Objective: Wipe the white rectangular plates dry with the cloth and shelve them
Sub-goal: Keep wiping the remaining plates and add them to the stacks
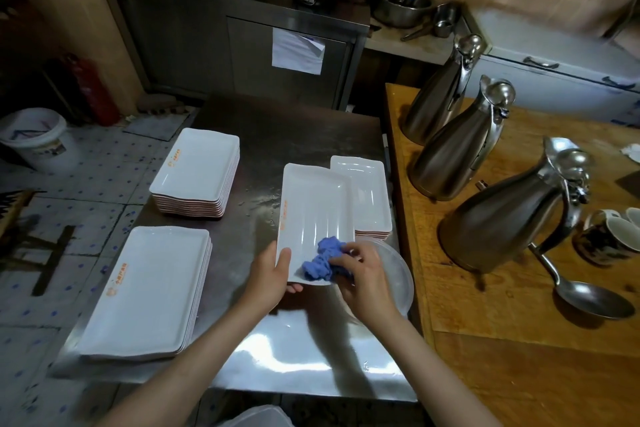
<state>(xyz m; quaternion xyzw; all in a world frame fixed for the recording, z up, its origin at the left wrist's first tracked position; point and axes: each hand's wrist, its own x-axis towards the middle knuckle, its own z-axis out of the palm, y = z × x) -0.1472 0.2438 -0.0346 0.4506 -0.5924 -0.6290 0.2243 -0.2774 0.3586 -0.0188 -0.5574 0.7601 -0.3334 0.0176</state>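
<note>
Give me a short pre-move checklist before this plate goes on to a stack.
1. Plate held firmly: ok, the left hand grips the near edge of the held plate.
2. Cloth on plate: ok, the right hand presses the blue cloth onto its near end.
3. Plate fully dry: cannot tell.
4. Stack ready to receive it: ok, the near-left stack lies flat.
5. Steel table dry: not ok, droplets show beside the plate.

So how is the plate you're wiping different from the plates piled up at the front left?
The white rectangular plate being wiped is single, gripped by the left hand, blue cloth on it. The near-left stack of white rectangular plates is many, lying flat, untouched. Both carry orange print.
</note>
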